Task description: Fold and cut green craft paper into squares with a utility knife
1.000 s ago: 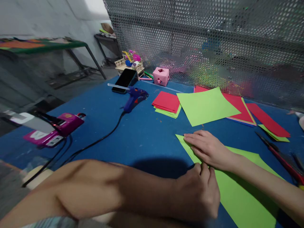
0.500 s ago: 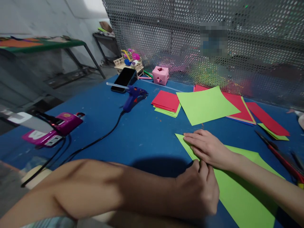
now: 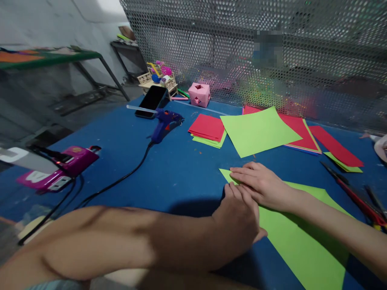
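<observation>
A folded green paper sheet lies on the blue table in front of me. My right hand rests flat on its far corner, fingers stretched out toward the left. My left hand lies on the paper's left edge just below the right hand, fingers extended and pressed together along the fold. My left forearm crosses the bottom of the view.
Another green sheet and stacks of red paper lie further back. A blue glue gun with its black cord, a phone, a pink cube and a magenta device sit left. Scissors lie right, before a mesh screen.
My left hand has slid up and left along the paper's edge, closer to the corner, and its fingers have straightened. The right hand has stayed on the corner.
</observation>
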`<action>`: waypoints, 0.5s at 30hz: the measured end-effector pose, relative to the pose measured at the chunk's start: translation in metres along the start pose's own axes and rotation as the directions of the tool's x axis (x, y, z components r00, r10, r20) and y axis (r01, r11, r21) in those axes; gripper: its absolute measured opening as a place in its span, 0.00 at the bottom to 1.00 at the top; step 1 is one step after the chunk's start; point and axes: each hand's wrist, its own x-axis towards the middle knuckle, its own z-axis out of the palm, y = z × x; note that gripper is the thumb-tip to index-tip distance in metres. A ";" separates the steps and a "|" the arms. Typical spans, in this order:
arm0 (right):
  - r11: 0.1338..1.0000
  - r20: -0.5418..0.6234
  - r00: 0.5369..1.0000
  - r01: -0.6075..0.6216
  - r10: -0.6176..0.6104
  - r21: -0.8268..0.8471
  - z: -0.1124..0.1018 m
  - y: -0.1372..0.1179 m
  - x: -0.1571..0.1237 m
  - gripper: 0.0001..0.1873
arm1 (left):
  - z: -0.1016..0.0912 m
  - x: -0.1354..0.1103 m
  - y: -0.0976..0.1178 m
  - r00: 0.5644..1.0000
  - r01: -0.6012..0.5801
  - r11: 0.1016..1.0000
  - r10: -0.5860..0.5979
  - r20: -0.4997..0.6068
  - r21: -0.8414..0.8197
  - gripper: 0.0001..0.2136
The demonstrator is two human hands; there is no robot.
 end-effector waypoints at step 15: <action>0.998 0.058 0.996 0.065 -0.066 0.011 0.000 0.008 0.014 0.22 | -0.003 0.008 -0.004 0.978 0.022 1.000 -0.021 0.206 0.000 0.42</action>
